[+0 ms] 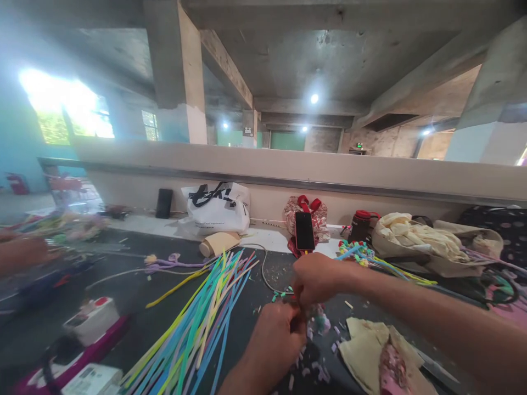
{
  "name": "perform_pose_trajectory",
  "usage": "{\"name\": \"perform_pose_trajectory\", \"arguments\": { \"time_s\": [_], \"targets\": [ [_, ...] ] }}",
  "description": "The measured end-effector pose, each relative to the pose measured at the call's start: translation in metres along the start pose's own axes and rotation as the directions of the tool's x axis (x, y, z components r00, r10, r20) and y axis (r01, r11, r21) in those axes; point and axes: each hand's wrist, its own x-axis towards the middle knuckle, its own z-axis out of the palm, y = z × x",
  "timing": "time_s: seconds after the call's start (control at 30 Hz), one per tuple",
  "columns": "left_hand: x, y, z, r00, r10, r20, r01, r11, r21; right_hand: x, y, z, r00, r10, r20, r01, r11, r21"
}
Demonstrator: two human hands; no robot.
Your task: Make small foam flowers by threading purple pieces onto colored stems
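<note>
Close together over the dark table, my left hand and my right hand meet with their fingers closed. Whatever they pinch is hidden behind the knuckles. Small teal bits show just beyond my left hand. Under and beside my right hand are a pale bluish-purple fluffy clump and scattered lilac snippets. A bundle of coloured pipe cleaners, in blue, yellow, teal and pink, lies left of my left hand. A phone leans upright beyond my right hand.
A white bag and a red-patterned bag stand along the back. An opened paper wrapper lies at front right. White adapters sit on a magenta power strip at left. A person's blurred hand is at far left.
</note>
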Motion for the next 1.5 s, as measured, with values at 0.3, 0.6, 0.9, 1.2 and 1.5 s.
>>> {"name": "perform_pose_trajectory", "arguments": {
  "time_s": [0.3, 0.6, 0.9, 1.2, 1.5],
  "targets": [
    [0.0, -0.001, -0.002, 0.984, -0.1, 0.149, 0.144, 0.937, -0.319, -0.007, 0.061, 0.015, 0.967, -0.009, 0.256, -0.146, 0.803, 0.577],
    [0.004, 0.002, 0.011, 0.908, -0.365, 0.208, 0.403, 0.619, -0.674, -0.025, 0.067, 0.032, 0.99, 0.098, 0.098, -0.137, 0.593, 0.793],
    [0.002, 0.008, 0.001, 0.851, -0.38, 0.363, 0.5, 0.371, -0.783, -0.011, 0.063, 0.051, 0.998, 0.066, 0.011, -0.035, 0.379, 0.925],
    [0.007, -0.002, 0.003, 0.872, -0.45, 0.194, 0.339, 0.269, -0.902, -0.011, 0.027, 0.079, 0.918, 0.335, -0.212, 0.149, 0.203, 0.968],
    [0.009, -0.001, 0.004, 0.836, -0.548, 0.021, 0.206, 0.279, -0.938, -0.012, 0.003, 0.069, 0.779, 0.206, -0.593, 0.241, 0.773, 0.586]
  ]
}}
